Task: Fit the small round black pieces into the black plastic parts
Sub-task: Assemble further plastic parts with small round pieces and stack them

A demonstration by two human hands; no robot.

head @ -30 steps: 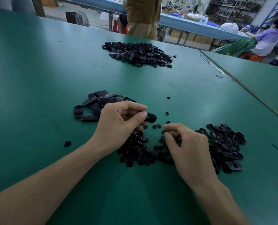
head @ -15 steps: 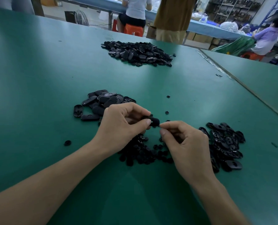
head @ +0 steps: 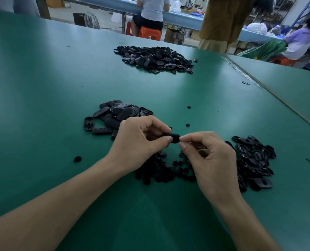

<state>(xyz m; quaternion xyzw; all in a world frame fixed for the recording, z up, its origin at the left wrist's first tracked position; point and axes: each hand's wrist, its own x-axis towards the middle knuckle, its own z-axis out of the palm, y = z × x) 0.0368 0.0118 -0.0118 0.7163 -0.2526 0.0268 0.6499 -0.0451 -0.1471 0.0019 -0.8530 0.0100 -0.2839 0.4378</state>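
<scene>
Above the green surface point(head: 60, 78), my left hand point(head: 139, 142) gripped a black oval part point(head: 174, 138) between thumb and fingers. My right hand point(head: 214, 160) met it, thumb and forefinger pinched on the part's right end; I could not tell whether a round piece sat between them. A heap of round pieces point(head: 161, 171) lay under both hands. One pile of parts point(head: 114, 115) lay beyond the left hand, a second pile point(head: 253, 158) beside the right, a far pile point(head: 154, 58) well back.

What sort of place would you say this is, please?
Probably a factory assembly floor: a heap of identical oval black plastic parts lies on the long green worktable, and another worker sits on an orange plastic stool at a blue bench behind.
</scene>
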